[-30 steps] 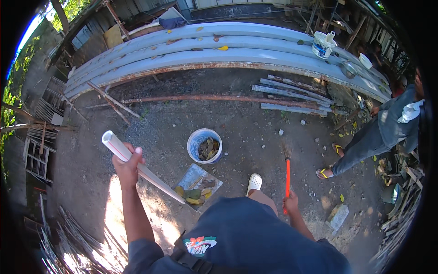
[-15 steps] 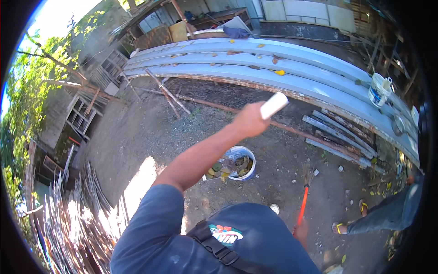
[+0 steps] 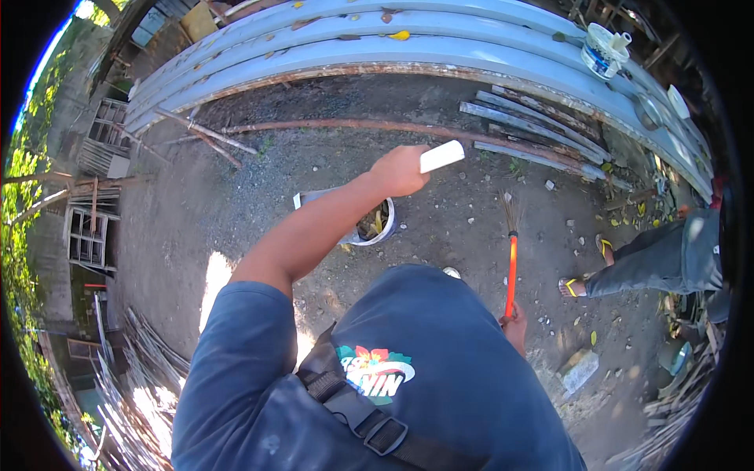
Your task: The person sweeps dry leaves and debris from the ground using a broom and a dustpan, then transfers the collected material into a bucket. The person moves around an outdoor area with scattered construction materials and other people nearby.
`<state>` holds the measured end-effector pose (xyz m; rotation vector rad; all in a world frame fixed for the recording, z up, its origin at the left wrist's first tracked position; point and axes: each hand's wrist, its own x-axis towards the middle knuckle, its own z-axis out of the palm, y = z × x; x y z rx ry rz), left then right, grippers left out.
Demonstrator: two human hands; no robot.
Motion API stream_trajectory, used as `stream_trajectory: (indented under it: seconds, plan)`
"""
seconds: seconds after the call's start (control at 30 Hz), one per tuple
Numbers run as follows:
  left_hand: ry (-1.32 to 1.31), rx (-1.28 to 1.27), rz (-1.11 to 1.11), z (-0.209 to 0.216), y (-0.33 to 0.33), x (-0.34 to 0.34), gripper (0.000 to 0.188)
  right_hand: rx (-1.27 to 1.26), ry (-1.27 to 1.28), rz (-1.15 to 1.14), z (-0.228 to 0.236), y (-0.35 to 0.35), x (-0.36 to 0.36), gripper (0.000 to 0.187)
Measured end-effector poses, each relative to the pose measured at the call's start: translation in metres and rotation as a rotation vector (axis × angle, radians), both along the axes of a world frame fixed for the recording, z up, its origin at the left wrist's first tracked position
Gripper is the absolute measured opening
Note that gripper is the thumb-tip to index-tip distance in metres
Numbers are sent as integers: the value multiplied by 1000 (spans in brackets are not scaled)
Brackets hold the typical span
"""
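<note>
My left hand [image 3: 399, 171] is closed around a thick white tube-like handle [image 3: 442, 157], held up over the ground; its lower end, if any, is hidden. Beneath my left forearm stands a white bucket [image 3: 392, 225] with dry leaves [image 3: 369, 228] in it, partly covered by the arm. A pale flat piece [image 3: 314, 195] shows on the forearm's other side; whether it joins the handle I cannot tell. My right hand [image 3: 514, 327] grips the end of a stick broom [image 3: 512, 271] with an orange handle, its thin bristles pointing away over the dirt.
Long grey metal panels [image 3: 330, 56] lie across the far side, strewn with leaves and bearing a white pail [image 3: 603, 53]. Weathered planks [image 3: 542, 129] and a long pole [image 3: 353, 123] lie below. Another person's legs [image 3: 652, 263] stand at right. Sticks [image 3: 149, 369] are piled at left.
The view has tilted down and shifted. My left hand still holds the white handle, now turned more level, and more of my right hand shows on the broom. The pale flat piece shows more.
</note>
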<state>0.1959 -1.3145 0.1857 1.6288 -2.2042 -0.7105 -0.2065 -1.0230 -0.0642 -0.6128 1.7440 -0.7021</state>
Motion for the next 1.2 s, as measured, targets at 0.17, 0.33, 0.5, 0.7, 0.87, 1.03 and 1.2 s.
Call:
stream_trajectory:
  seconds: [0.17,0.33,0.5,0.7,0.87,1.03,1.2]
  plan:
    - [58,-21,56,15,1,36,36,35,9,2,3,-10,10,68]
    - [11,-49,212,36,-7,66,37,57,-26,64,-8,-36,16,70]
    - [64,-103,229,49,-6,78,36,22,-119,305,42,-75,25,68]
    - [135,-77,206,24,-3,75,36,182,-259,711,174,-126,17,65]
    - [135,-53,210,3,-7,55,36,260,-252,992,204,-132,43,60]
    - [85,-34,205,-4,-12,33,34,22,-390,1082,149,-104,62,50]
    - [48,-4,223,-9,-5,31,37,172,-355,1094,137,-104,52,47]
